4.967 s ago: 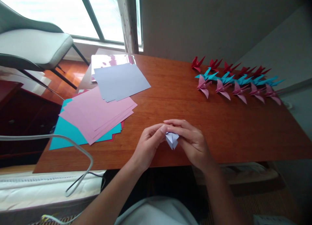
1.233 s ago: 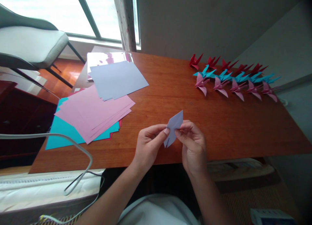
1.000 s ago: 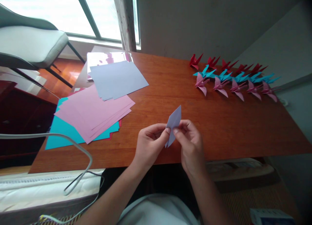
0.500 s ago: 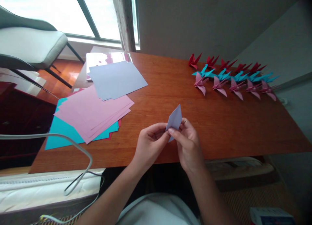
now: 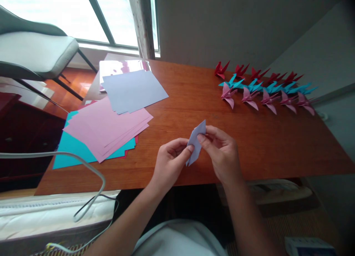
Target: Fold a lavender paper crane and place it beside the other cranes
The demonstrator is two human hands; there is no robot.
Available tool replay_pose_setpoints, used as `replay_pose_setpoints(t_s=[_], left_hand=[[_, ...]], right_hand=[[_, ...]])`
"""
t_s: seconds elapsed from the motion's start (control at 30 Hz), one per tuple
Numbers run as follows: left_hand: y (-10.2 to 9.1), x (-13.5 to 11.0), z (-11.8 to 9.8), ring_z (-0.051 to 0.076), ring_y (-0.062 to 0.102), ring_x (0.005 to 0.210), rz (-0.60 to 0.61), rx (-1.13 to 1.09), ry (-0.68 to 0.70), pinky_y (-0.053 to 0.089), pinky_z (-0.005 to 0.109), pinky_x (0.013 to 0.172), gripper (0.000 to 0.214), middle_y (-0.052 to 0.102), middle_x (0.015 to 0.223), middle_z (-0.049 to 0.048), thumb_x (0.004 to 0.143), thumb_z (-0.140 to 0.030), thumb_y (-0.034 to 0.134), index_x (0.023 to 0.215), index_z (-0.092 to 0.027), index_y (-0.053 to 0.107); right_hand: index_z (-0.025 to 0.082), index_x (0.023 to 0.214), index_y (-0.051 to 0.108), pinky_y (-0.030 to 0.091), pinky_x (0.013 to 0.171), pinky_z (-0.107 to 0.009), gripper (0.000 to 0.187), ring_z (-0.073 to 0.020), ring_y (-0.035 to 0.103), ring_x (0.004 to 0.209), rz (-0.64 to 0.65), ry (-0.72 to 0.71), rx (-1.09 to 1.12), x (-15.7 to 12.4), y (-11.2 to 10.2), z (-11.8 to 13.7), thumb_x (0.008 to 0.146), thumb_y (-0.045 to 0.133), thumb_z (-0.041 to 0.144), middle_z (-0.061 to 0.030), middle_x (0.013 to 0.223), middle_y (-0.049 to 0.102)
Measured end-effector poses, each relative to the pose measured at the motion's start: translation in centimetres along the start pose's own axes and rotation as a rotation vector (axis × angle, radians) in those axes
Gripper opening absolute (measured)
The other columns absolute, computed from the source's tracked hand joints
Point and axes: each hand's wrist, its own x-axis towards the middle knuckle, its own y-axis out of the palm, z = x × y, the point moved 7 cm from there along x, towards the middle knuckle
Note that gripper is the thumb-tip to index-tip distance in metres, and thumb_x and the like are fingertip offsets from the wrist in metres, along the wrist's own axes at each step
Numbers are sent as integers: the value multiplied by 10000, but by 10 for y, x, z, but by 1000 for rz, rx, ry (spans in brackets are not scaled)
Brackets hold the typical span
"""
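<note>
A person seated at a wooden table (image 5: pixel 257 149) pinches a folded lavender paper (image 5: pixel 195 143) between both hands, just above the table's near edge. The left hand (image 5: pixel 169 163) closes thumb and forefinger on the paper's lower left edge. The right hand (image 5: pixel 223 152) closes its thumb and fingertips (image 5: pixel 200 137) on the upper right edge, the other fingers curled behind. The paper is a narrow, tilted diamond, one tip rising just beyond the right fingertips and the other hanging just below the left thumb. Well apart to the left of the left fingers, a fanned stack of pink sheets (image 5: pixel 105 125) lies over teal sheets (image 5: pixel 68 154), and a grey cable (image 5: pixel 83 161) loops past the table's corner. Farther from the fingers on that side, lavender sheets (image 5: pixel 134 89) rest on a glossy wrapper (image 5: pixel 122 65). Far beyond the right fingers, three rows of folded cranes stand near the wall: pink cranes (image 5: pixel 266 100) nearest, teal cranes (image 5: pixel 267 87) behind them, red cranes (image 5: pixel 257 73) farthest. A grey chair (image 5: pixel 36 49) sits by the window (image 5: pixel 83 12) at the far left.
</note>
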Motion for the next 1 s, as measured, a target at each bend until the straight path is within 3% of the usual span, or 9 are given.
replay_pose_setpoints(t_s=[0.33, 0.67, 0.8, 1.0], left_hand=[[1, 1, 2, 136, 609, 664, -8, -39, 23, 466, 218, 609, 182, 733, 750, 33, 810, -335, 776, 848, -158, 797], [0, 2, 2, 199, 700, 782, -50, -49, 41, 522, 260, 701, 241, 789, 866, 63, 808, -395, 772, 882, -169, 812], [2, 0, 1, 199, 702, 811, -35, -7, 60, 522, 251, 710, 211, 791, 886, 62, 834, -356, 756, 930, -177, 816], [6, -3, -3, 184, 681, 767, -8, 71, 73, 511, 244, 689, 199, 786, 868, 61, 861, -329, 729, 949, -176, 821]], right_hand=[[309, 931, 763, 546, 805, -380, 130, -201, 670, 896, 20, -206, -125, -7, 2, 22, 868, 712, 207, -5, 930, 727], [384, 1106, 751, 542, 854, -458, 399, -231, 644, 942, 126, -487, -381, -23, 2, 42, 846, 704, 85, -4, 1010, 764], [376, 1095, 750, 538, 859, -457, 386, -224, 651, 931, 66, -471, -339, -24, -3, 36, 855, 700, 78, 0, 996, 762], [322, 950, 763, 558, 798, -406, 207, -214, 671, 910, -48, -270, -223, -17, -9, 22, 887, 688, 139, -8, 942, 726]])
